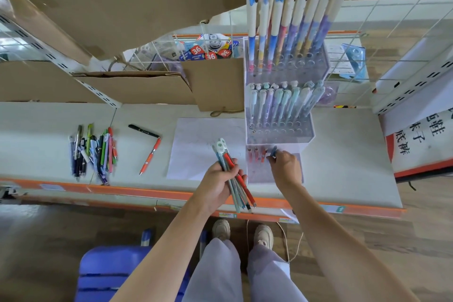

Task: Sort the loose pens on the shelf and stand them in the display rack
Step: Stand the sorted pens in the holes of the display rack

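Observation:
My left hand (218,180) grips a bundle of several pens (232,174), red and teal, held over the shelf's front edge. My right hand (285,167) pinches a blue pen (272,151) at the lowest tier of the clear stepped display rack (308,138). Three red pens (256,153) stand in that tier's back row. The middle tier holds pastel pens (277,105), the top tier tall pens with forked caps (291,14). A heap of loose pens (94,152) lies on the white shelf (343,154) at the left, with a black pen (143,130) and an orange pen (150,155) nearby.
A white sheet of paper (196,147) lies left of the rack. Cardboard boxes (137,86) and a brown paper bag (218,83) stand behind. A wire basket of packaged goods (208,49) sits at the back. A blue stool (110,270) is on the floor.

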